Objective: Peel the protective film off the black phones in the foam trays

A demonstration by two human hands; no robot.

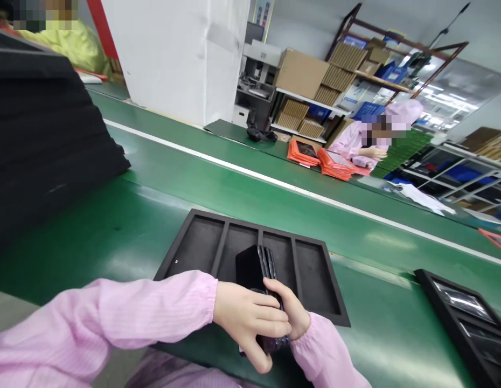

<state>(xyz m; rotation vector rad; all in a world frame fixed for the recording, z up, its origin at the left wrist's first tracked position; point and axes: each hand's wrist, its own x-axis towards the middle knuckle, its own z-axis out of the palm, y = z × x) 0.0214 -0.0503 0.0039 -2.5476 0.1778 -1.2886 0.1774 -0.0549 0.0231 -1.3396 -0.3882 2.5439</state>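
Both hands hold a small stack of flat, glossy black slabs, like phone screens, standing on edge. My left hand reaches across the near part of the stack, its fingers closed over it and its thumb pointing down. On the stack's right side my right hand grips with the thumb along the upper edge; its other fingers are mostly hidden. Beneath and beyond lies a black tray with several long compartments. A tiny white speck shows at its left side. The stack and my hands cover part of the tray's middle.
Tall piled black trays rise at left. Another black tray with glossy panels lies at right. Past the white line on the green bench, a co-worker in pink sits by orange-edged stacks. A person in yellow is far left.
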